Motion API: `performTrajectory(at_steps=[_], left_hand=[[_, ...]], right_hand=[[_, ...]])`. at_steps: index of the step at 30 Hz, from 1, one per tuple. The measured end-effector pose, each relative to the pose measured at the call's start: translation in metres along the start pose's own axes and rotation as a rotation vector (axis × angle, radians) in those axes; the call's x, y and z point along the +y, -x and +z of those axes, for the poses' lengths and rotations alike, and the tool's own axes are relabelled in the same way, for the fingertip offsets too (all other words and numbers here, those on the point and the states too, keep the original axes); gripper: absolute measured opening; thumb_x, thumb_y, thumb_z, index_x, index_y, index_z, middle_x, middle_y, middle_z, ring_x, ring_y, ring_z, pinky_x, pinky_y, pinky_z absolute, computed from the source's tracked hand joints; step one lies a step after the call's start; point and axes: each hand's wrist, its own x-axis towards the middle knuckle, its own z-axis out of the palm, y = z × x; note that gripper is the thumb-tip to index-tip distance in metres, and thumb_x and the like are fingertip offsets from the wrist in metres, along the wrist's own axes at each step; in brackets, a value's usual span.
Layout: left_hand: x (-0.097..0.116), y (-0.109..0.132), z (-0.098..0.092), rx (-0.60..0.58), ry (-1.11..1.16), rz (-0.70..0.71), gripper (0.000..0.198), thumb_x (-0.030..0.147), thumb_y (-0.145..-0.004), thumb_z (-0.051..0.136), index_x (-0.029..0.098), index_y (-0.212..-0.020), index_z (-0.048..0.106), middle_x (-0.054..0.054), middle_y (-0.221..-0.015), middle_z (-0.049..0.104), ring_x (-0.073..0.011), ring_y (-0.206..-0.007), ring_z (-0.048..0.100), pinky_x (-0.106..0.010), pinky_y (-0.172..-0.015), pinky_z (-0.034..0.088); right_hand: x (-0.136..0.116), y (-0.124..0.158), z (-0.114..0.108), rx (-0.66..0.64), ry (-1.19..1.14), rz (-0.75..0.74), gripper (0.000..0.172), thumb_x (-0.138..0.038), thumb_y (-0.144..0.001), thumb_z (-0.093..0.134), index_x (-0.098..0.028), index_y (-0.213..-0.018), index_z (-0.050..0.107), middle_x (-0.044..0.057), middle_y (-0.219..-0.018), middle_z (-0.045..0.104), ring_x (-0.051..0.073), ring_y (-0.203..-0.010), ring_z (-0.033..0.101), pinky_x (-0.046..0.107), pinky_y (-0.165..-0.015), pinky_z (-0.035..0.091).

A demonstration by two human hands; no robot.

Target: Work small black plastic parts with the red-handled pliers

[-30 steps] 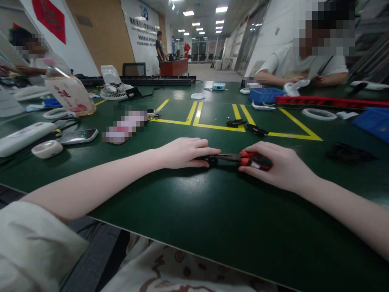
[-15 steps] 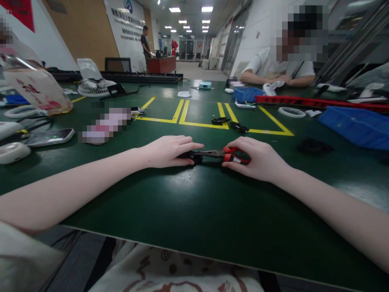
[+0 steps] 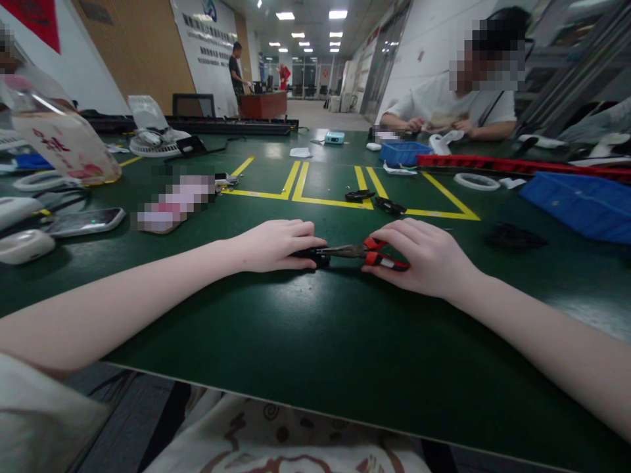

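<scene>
My left hand (image 3: 280,246) is closed around a small black part (image 3: 321,257) low over the green table (image 3: 296,341). Fingers cover most of that part, so its exact kind is hidden. In my right hand (image 3: 424,256) are needle-nose pliers with red and black handles (image 3: 373,252), held sideways. Their narrow jaws point left and meet the black part beside my left fingertips. I cannot tell whether the jaws grip it. Beyond the pliers lie two more black parts, one (image 3: 359,196) near the yellow tape and another (image 3: 390,205) just right of it.
At right are a dark pile (image 3: 515,235), a large blue bin (image 3: 582,203) and a white ring (image 3: 476,182). A small blue bin (image 3: 404,154) stands farther back, near a seated person (image 3: 448,112). Leftward lie a phone (image 3: 86,223), a white mouse-shaped object (image 3: 25,247) and a bottle (image 3: 66,141).
My left index finger has drawn in slightly over the black part. The pliers stay against it, their handles a little more apart. Across the table, the seated person's hands have moved apart.
</scene>
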Motion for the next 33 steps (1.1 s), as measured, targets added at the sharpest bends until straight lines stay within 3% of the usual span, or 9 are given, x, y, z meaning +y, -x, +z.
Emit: performTrajectory(at_steps=[11,33], left_hand=[[-0.0006,0.0001,0.0014,0.013,0.011,0.002,0.044,0.043,-0.100,0.048,0.014,-0.132,0.057,-0.010,-0.104,0.061,-0.0215,-0.093,0.059,-0.029,-0.076,0.045],[-0.0006,0.0004,0.0030,0.028,0.055,-0.014,0.039,0.041,-0.100,0.049,0.015,-0.128,0.060,-0.010,-0.107,0.061,-0.0211,-0.094,0.060,-0.029,-0.077,0.047]], right_hand=[[-0.0005,0.0014,0.0004,0.041,0.072,-0.047,0.034,-0.045,-0.087,0.062,-0.016,-0.105,0.063,0.014,-0.097,0.070,0.027,-0.085,0.065,0.039,-0.072,0.053],[-0.0033,0.0007,0.0046,-0.075,-0.205,0.180,0.035,-0.049,-0.085,0.065,-0.018,-0.102,0.063,0.012,-0.096,0.070,0.025,-0.084,0.067,0.038,-0.069,0.054]])
